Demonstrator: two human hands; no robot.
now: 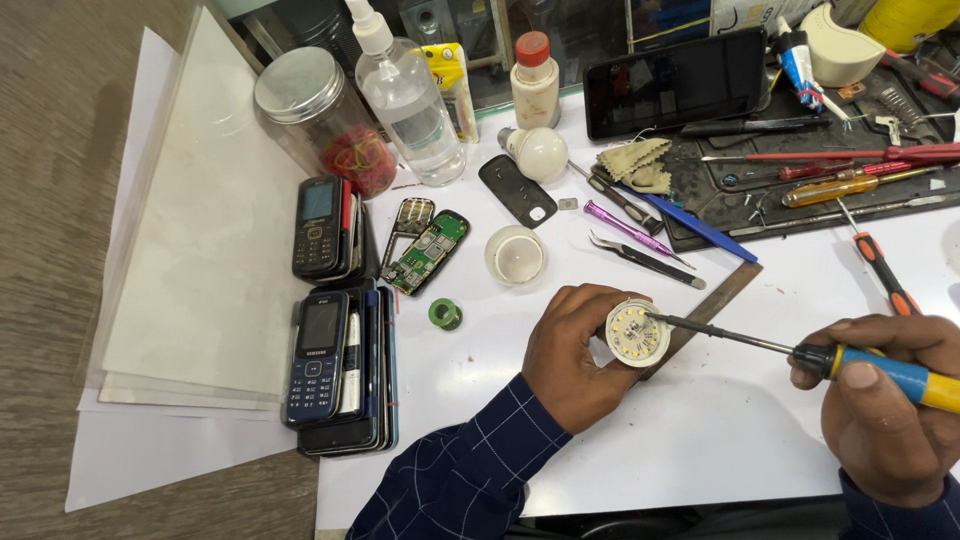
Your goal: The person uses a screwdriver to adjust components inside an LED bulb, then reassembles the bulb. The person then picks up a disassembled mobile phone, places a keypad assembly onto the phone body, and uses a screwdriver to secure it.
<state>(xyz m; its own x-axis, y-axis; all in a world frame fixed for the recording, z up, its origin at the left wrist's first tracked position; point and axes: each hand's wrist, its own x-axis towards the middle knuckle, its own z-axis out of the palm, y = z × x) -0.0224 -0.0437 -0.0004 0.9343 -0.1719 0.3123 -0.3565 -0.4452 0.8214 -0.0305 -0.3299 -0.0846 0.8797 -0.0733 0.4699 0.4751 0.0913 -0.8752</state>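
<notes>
My left hand (pixel 572 352) grips a round white bulb base (pixel 637 334), its disc of small yellow chips facing up. My right hand (pixel 885 400) is closed on a soldering iron with a blue and yellow handle (pixel 890 374). The iron's thin dark shaft runs left and its tip touches the upper right of the disc. Both hands rest over the white tabletop (pixel 720 420), near its front edge.
A white bulb dome (pixel 515 253), a green solder spool (pixel 445 314) and an open phone circuit board (pixel 430 250) lie left of my hands. Stacked keypad phones (pixel 322 365) sit further left. Tweezers (pixel 645 260), screwdrivers (pixel 860 185), a jar (pixel 325 120) and a bottle (pixel 412 105) stand behind.
</notes>
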